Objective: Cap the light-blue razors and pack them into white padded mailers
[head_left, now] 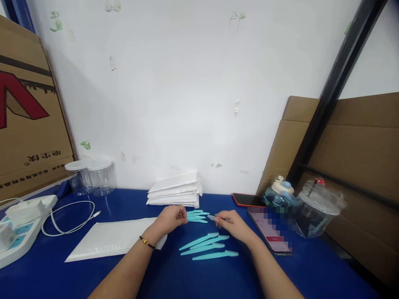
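Note:
Several turquoise eyebrow razors fan out from the fingertips of my left hand, which is closed on their near ends. Whether they are lifted or rest on the table I cannot tell. A small gap to the right, my right hand pinches a slim, pale, translucent piece, partly hidden by the fingers; it resembles an eyebrow razor. Between my forearms, more turquoise eyebrow razors lie side by side on the blue table. Under my left wrist is a white padded envelope.
White padded envelopes are stacked against the wall. Two lidded clear jars, a white cable and a power strip stand left. On the right are two phones, a teal bottle and a bagged cup.

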Action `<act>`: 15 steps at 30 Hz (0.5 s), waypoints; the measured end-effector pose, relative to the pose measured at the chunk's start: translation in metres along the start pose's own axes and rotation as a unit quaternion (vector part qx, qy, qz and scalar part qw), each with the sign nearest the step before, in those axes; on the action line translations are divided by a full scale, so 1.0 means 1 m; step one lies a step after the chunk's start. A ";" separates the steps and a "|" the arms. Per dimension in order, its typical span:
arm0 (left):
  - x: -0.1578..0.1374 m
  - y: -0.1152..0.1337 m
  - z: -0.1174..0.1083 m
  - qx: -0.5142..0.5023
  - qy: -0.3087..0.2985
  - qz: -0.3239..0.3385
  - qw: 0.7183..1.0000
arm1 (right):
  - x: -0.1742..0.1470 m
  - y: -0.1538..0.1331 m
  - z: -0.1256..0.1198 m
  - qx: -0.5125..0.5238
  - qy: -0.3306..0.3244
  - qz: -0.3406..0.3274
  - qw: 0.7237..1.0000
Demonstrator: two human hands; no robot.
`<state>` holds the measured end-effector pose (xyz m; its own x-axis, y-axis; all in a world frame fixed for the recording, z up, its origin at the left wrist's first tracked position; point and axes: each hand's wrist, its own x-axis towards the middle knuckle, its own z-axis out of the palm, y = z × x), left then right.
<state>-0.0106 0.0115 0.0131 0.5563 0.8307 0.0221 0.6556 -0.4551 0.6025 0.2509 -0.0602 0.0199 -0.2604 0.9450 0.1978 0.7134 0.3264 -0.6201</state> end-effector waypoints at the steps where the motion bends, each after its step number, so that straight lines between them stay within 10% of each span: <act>1: 0.001 -0.001 0.000 0.030 0.017 -0.009 0.999 | -0.001 0.005 -0.003 -0.017 0.012 0.013 1.000; 9: -0.002 0.008 0.003 0.122 0.109 0.013 0.986 | -0.007 0.024 -0.016 -0.148 0.073 0.087 0.982; 15: -0.010 0.023 0.024 0.057 -0.003 0.077 0.995 | -0.005 0.006 0.005 -0.092 -0.042 0.007 0.995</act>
<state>0.0109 -0.0150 0.0078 0.6568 0.7471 0.1026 0.6162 -0.6101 0.4980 0.2537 -0.0633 0.0114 -0.2972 0.9470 0.1218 0.8222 0.3187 -0.4717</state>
